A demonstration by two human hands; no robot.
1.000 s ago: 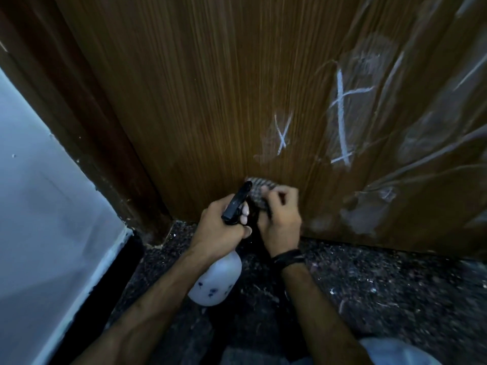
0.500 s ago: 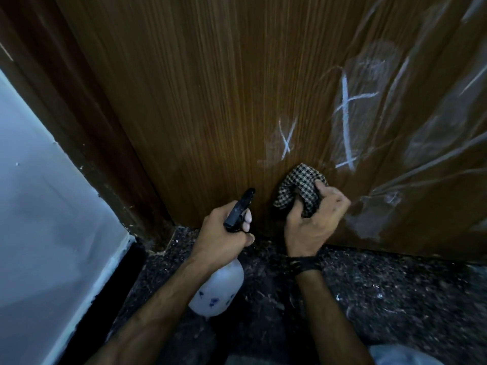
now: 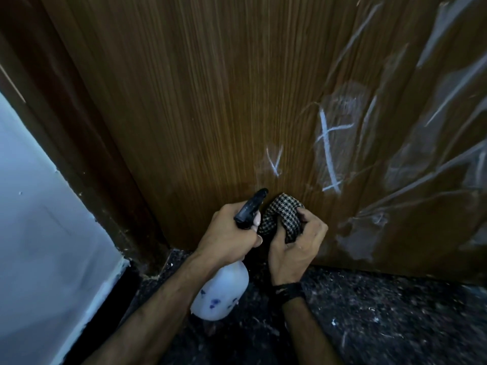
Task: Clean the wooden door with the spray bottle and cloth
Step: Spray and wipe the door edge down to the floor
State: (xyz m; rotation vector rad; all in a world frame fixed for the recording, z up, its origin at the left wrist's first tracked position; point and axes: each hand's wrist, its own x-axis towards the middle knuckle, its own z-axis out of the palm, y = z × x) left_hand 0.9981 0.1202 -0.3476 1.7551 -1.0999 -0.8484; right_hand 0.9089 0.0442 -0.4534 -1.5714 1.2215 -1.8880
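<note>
Wiping step was in hand. Right hand (image 3: 297, 243) had its fingers clamped on the bunched cloth (image 3: 283, 216), pressed against the door (image 3: 210, 101) low down, just above the floor (image 3: 395, 312). Left hand (image 3: 229, 230) had its fingers wrapped round the neck of the bottle (image 3: 221, 293), nozzle pointing at the door, just beside the cloth. Chalk marks (image 3: 329, 151) sat above and right of the cloth, unwiped. Next move probably called for sweeping the cloth up over the small V mark (image 3: 274, 162), spraying first if dry.

Dim light; my view bends at the edges, the floor (image 3: 395, 312) is dark and grainy, the door (image 3: 210, 101) faintly streaked by blur.
</note>
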